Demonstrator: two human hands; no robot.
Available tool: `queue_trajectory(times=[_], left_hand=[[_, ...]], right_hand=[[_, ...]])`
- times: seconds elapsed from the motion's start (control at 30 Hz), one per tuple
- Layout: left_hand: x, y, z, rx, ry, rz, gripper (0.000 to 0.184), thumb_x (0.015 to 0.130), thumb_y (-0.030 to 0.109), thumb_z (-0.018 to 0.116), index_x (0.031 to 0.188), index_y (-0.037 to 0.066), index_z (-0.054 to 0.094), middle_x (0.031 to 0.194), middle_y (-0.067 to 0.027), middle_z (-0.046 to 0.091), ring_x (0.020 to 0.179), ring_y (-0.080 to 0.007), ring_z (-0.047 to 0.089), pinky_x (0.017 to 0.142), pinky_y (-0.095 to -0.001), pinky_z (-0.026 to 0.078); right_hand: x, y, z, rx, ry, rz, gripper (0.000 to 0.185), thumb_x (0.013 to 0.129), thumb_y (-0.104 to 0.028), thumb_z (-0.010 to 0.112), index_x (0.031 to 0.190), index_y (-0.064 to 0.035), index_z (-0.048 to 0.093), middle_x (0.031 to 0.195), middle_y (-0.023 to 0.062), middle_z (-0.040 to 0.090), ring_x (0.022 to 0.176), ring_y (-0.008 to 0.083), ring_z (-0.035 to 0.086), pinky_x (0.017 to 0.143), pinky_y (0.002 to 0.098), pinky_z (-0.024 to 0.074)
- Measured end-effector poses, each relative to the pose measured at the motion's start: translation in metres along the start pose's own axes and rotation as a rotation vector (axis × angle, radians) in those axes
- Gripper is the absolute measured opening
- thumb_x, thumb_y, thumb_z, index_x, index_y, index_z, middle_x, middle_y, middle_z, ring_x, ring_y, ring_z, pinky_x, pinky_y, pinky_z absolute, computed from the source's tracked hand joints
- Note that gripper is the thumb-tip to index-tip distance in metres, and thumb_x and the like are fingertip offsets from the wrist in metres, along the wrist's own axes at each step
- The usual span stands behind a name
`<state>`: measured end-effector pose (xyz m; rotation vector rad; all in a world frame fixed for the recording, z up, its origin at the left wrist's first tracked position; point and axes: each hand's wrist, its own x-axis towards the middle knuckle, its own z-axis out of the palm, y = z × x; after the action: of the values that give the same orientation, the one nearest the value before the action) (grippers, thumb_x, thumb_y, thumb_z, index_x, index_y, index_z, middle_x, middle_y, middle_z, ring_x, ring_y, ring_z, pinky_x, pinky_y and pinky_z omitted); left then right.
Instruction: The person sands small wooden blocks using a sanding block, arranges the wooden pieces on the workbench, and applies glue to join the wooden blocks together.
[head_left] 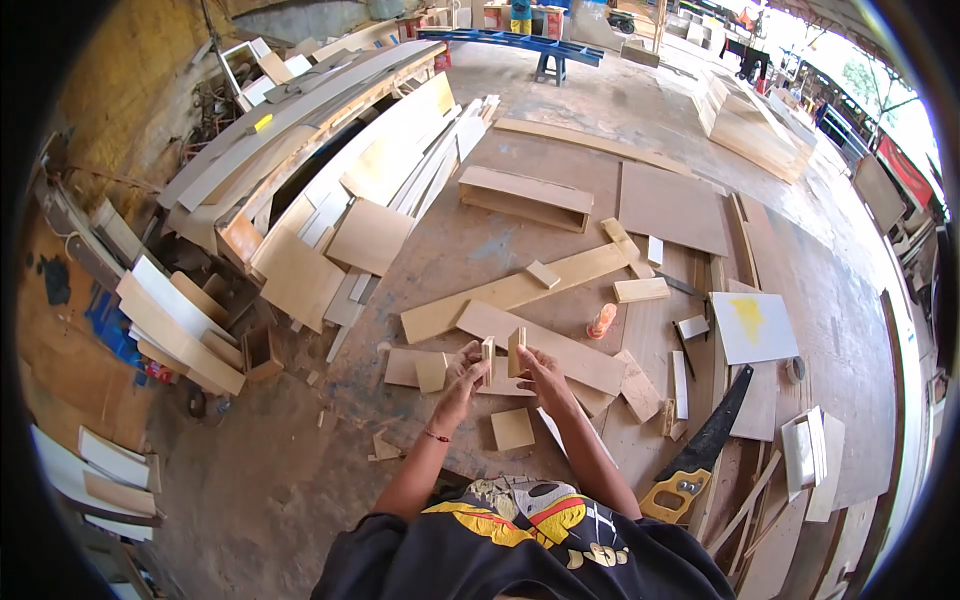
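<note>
My left hand (466, 372) is closed around a small wooden piece (488, 358), held upright with its edge toward me. Facing it across a narrow gap, my right hand (542, 370) grips another small wooden piece (516, 350), also upright. The two pieces do not touch. Beneath my hands lie several flat boards, among them a long brown board (560, 350). A small square block (513, 429) rests just in front of me, and a second small block (431, 372) is beside my left hand. An orange-capped bottle (601, 321) lies beyond my right hand.
A handsaw (700, 450) with a yellow handle lies at the right. Farther off are a long open wooden box (527, 198) and a white panel (752, 327) with a yellow patch. Stacked boards (330, 190) fill the left side. A blue ladder-like frame (510, 42) stands at the back.
</note>
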<state>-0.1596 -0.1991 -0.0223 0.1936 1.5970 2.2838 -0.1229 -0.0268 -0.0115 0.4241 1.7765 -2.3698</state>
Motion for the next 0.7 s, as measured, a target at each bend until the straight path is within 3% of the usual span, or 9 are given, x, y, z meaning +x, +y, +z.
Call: queue_trajectory(times=[0.07,0.17,0.23,0.37,0.43,0.47,0.53,0.7], left_hand=[[-0.002,0.008,0.008,-0.27,-0.137,-0.027,0.042,0.089,0.021,0.055,0.124,0.001,0.042,0.114,-0.0059,0.055,0.103,-0.0134,0.055,0.09,-0.0275,0.045],[-0.005,0.013,0.02,-0.253,-0.156,-0.018,0.036,0.093,0.024,0.05,0.122,0.003,0.044,0.115,-0.0068,0.056,0.103,-0.0141,0.057,0.089,-0.0284,0.046],[-0.002,0.005,0.017,-0.27,-0.142,-0.043,0.037,0.093,0.027,0.048,0.122,0.003,0.045,0.114,-0.0068,0.056,0.102,-0.0144,0.057,0.088,-0.0295,0.048],[-0.004,0.005,0.018,-0.27,-0.156,-0.066,0.039,0.094,0.033,0.045,0.121,0.005,0.046,0.113,-0.007,0.057,0.102,-0.0156,0.058,0.085,-0.0329,0.051],[-0.003,0.007,0.019,-0.276,-0.157,-0.09,0.04,0.094,0.035,0.045,0.121,0.005,0.047,0.113,-0.0071,0.057,0.102,-0.0163,0.058,0.085,-0.0337,0.051],[-0.002,0.008,0.019,-0.284,-0.158,-0.11,0.041,0.094,0.036,0.044,0.122,0.005,0.047,0.114,-0.0072,0.057,0.103,-0.017,0.058,0.084,-0.0344,0.052],[-0.004,0.01,0.02,-0.311,-0.153,-0.126,0.042,0.094,0.036,0.045,0.122,0.005,0.047,0.114,-0.0072,0.057,0.102,-0.0173,0.058,0.084,-0.0349,0.052],[-0.005,0.009,0.017,-0.345,-0.168,-0.165,0.043,0.093,0.037,0.046,0.123,0.006,0.046,0.115,-0.008,0.057,0.099,-0.0179,0.06,0.083,-0.0361,0.052]], right_hand=[[-0.003,-0.004,0.005,0.046,0.0,-0.027,0.062,0.083,-0.051,0.058,0.12,-0.0019,0.052,0.092,0.0028,0.06,0.081,0.0104,0.055,0.065,0.0244,0.0426],[-0.006,-0.008,0.008,0.054,0.02,-0.07,0.065,0.083,-0.048,0.06,0.124,0.0013,0.048,0.092,0.004,0.06,0.081,0.0107,0.056,0.065,0.0239,0.0428],[-0.006,-0.01,0.009,-0.001,0.065,-0.154,0.071,0.081,-0.041,0.066,0.128,0.0061,0.042,0.093,0.0077,0.06,0.08,0.0116,0.056,0.063,0.0235,0.0432],[-0.006,-0.011,0.005,-0.088,0.083,-0.179,0.073,0.081,-0.037,0.067,0.134,0.0024,0.035,0.096,0.0065,0.059,0.085,0.0112,0.057,0.067,0.0232,0.046],[-0.002,-0.004,0.002,-0.064,0.097,-0.281,0.078,0.077,-0.025,0.074,0.135,0.005,0.031,0.1,0.0101,0.058,0.084,0.0129,0.058,0.067,0.0235,0.0477],[-0.001,-0.001,-0.001,-0.063,0.098,-0.275,0.078,0.077,-0.025,0.074,0.135,0.005,0.031,0.1,0.0101,0.058,0.084,0.0129,0.058,0.067,0.0235,0.0477],[-0.004,-0.005,0.0,-0.158,0.11,-0.331,0.086,0.067,-0.03,0.08,0.132,0.0051,0.037,0.106,0.0204,0.058,0.089,0.0208,0.059,0.075,0.0295,0.0497],[-0.003,-0.002,0.001,-0.204,0.084,-0.334,0.087,0.062,-0.028,0.082,0.133,0.0009,0.04,0.111,0.0216,0.056,0.089,0.022,0.059,0.074,0.0299,0.05]])
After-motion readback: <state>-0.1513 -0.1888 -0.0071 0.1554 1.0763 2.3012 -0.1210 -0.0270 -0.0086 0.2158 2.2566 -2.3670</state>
